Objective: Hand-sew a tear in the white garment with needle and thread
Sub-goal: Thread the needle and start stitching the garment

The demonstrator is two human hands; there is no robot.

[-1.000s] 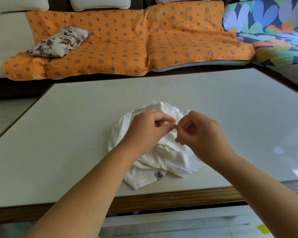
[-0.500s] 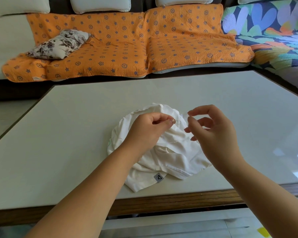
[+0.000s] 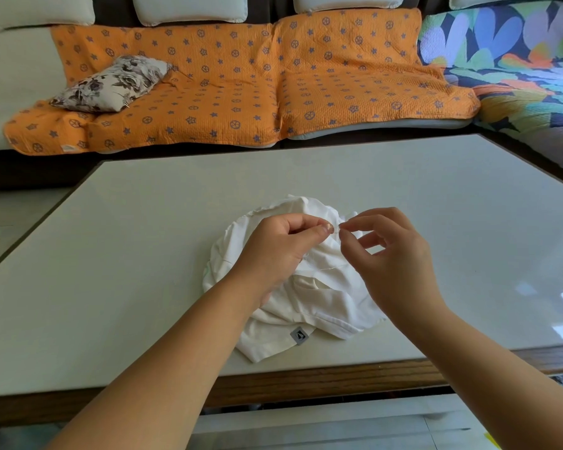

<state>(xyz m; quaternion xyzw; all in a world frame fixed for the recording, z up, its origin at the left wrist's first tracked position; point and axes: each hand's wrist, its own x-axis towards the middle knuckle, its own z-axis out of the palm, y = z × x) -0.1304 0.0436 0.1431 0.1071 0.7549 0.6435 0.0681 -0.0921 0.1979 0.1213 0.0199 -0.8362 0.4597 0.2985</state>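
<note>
We see the right hand [image 3: 387, 258] back in close to the left hand [image 3: 278, 246], over the white garment [image 3: 319, 300] near the front edge of the table [image 3: 143, 254]. A second ago the two sets of fingertips press together. Half a second ago the right hand sits out toward the right edge, with a clear gap between them. Now its forefinger and thumb tips lie just beside the left thumb, which pinches the thread [image 3: 326, 267]. Its other fingers, curled tight at first, now fan loosely. Whether it grips the thread again we cannot tell.
</note>
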